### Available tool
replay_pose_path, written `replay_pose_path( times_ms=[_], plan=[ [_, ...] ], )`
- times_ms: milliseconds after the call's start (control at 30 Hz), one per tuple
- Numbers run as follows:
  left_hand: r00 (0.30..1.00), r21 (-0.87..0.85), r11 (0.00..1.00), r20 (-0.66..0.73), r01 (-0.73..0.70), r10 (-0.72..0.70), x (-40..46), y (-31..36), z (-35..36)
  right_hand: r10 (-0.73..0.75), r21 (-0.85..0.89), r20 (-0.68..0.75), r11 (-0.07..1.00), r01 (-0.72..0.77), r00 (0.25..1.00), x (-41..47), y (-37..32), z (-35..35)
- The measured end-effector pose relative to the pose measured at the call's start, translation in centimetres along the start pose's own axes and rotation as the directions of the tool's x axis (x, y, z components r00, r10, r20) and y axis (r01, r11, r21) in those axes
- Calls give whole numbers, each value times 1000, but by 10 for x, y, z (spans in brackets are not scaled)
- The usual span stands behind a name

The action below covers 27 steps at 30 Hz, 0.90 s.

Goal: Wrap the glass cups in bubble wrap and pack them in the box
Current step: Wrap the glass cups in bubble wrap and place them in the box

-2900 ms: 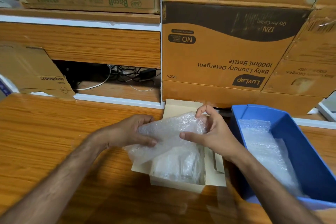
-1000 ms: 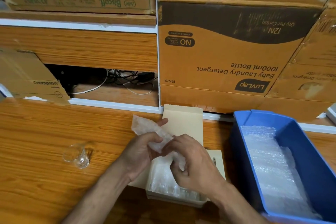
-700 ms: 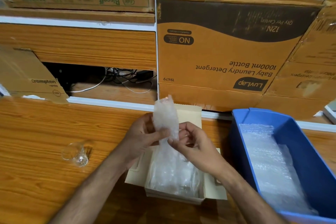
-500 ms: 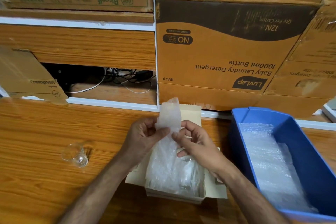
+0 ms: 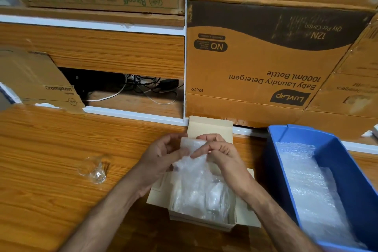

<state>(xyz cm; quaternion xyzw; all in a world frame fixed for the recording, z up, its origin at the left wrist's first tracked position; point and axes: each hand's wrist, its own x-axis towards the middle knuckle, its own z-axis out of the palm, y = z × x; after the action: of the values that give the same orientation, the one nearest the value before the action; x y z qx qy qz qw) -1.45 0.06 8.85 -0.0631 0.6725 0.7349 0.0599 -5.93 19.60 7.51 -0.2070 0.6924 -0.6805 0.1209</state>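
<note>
view from a head cam looking down at a wooden desk (image 5: 41, 149). two bare forearms reach in from the bottom edge and meet near the centre. the left hand (image 5: 161, 157) and right hand (image 5: 221, 153) are close together, both pinching the top of a strip of bubble wrap (image 5: 192, 161) between thumb and fingers, fingers curled on it. the wrap hangs down from the hands into a small open cream box (image 5: 204, 221) on the desk just below them. the box's lid flap (image 5: 210, 127) stands up behind the hands, w/ side flaps spread out. inside the box is more clear wrap and what looks like glass, too blurred to count. one bare glass cup (image 5: 93, 171) lies on its side on the desk, left of the box and well apart from it, nothing touching it. to the right of the box, just beside it, sits a blue bin (image 5: 347, 170) holding flat sheets of bubble wrap. behind the desk, large brown cartons (image 5: 255, 63) are stacked at centre and right, printed text upside down. at left, a gap in the wooden back panel shows tangled cables (image 5: 143, 86), w/ a torn bit of cardboard (image 5: 41, 84) leaning beside it.
</note>
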Motion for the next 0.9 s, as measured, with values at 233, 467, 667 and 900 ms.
replay_pose_path(
  times_ms=[233, 467, 667, 900],
  plan=[
    [953, -18, 974, -214, -225, 217, -4, -4, -4, 190, -38, -23, 981, -190, 982, -5, -8, 20],
    [1000, -29, 999, 1, -23, 23, -6, -10, -33, 77, -17, 39, 997, -76, 996, 11, -11, 35],
    [976, -112, 987, -200, -111, 87, -10, -13, -40, 186, 124, -118, 977, -172, 975, 13, -2, 58],
    [997, -58, 998, -81, -6, 1, -14, -10, -75, -9, -88, -68, 996, 3, 998, 21, -7, 69]
  ],
)
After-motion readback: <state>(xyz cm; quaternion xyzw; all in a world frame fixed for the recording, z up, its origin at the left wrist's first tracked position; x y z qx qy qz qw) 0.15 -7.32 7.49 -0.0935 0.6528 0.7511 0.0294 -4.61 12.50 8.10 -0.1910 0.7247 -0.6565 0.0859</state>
